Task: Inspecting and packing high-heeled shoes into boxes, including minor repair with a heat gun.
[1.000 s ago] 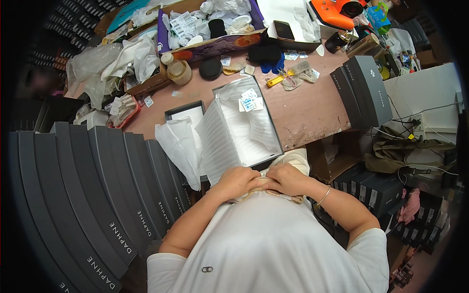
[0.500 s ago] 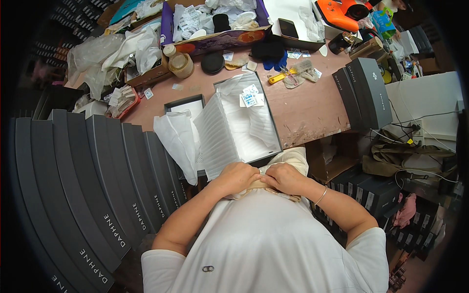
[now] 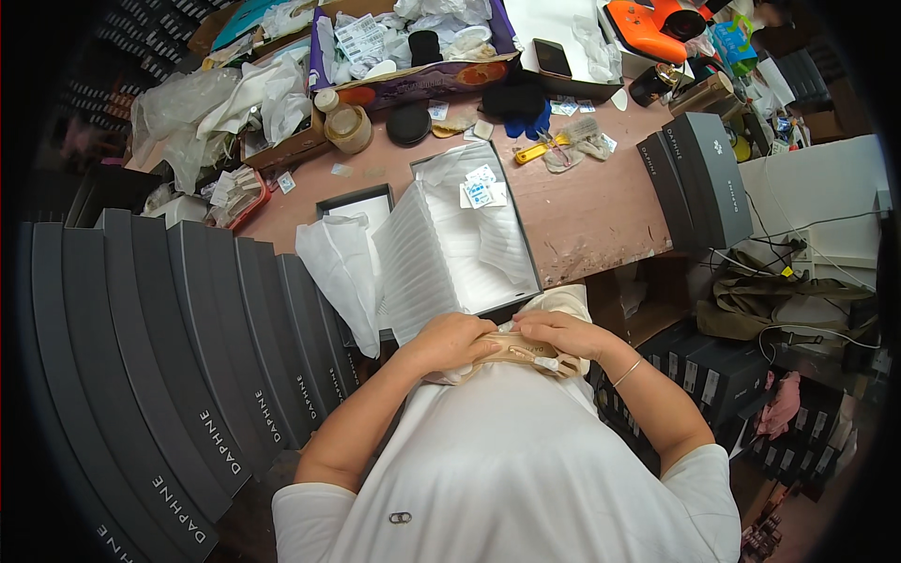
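A beige sandal (image 3: 516, 351) with thin straps and a white wrapped bit on it lies in my lap, close against my shirt. My left hand (image 3: 452, 340) is closed on its left part, thumb over the insole. Along its far edge, the fingers of my right hand (image 3: 563, 330) curl and grip it too. Pale cloth or wrapping (image 3: 568, 300) shows just beyond the right hand. Ahead of my hands, an open dark shoe box (image 3: 533, 258) holds white ribbed foam sheet (image 3: 411, 267) and small printed cards (image 3: 481, 188).
Dark shoe boxes (image 3: 202, 319) stand stacked at my left; two more (image 3: 704, 178) stand at the table's right. A second open tray (image 3: 352, 199) with white tissue (image 3: 340, 267) sits beside the box. Behind are a glue jar (image 3: 347, 129), yellow-handled brush (image 3: 535, 150) and purple carton (image 3: 422, 80).
My right hand has shifted slightly right and away from the left, opening a gap. The sandal's insole and straps now show between my hands. The box and table things stay put.
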Demonstrator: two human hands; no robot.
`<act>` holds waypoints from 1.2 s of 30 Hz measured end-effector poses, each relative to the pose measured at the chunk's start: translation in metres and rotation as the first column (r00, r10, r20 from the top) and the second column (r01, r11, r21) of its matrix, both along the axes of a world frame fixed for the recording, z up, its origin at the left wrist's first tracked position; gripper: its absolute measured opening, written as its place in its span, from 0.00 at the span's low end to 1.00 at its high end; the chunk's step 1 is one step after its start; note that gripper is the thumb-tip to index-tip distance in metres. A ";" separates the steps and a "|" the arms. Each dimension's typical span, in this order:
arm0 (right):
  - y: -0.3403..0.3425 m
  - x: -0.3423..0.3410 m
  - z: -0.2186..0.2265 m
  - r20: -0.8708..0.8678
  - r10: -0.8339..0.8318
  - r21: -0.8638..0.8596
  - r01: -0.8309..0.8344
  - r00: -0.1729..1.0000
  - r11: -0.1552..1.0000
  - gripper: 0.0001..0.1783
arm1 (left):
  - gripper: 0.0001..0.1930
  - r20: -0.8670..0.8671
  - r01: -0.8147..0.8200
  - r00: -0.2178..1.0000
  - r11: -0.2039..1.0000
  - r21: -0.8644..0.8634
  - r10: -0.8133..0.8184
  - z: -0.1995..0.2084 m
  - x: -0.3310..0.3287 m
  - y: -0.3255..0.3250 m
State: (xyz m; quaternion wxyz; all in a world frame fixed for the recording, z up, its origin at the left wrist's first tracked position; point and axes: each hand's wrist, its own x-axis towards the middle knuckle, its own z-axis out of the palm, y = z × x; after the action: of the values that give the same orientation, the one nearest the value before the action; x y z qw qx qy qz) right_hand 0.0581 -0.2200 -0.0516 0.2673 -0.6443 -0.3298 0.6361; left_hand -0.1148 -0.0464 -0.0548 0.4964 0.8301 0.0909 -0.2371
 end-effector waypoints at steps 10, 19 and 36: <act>-0.009 -0.004 -0.003 -0.119 -0.063 -0.018 0.061 0.991 0.998 0.28 | 0.18 0.024 -0.016 1.000 0.991 0.130 0.013 0.009 0.004 -0.009; -0.008 -0.013 0.001 -0.071 -0.179 0.067 0.184 0.981 0.981 0.26 | 0.25 0.099 0.054 0.992 0.962 0.268 -0.083 0.017 0.019 -0.013; -0.007 -0.027 -0.006 0.148 -0.255 0.110 0.241 0.955 0.964 0.28 | 0.30 0.128 -0.054 0.992 0.938 0.342 0.010 0.004 0.022 -0.027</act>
State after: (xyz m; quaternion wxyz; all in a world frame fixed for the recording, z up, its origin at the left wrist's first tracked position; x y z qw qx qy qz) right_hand 0.0313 -0.2271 -0.0575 0.3465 -0.7170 -0.2954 0.5277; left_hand -0.0928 -0.0734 -0.0508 0.3520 0.9156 0.1135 -0.1575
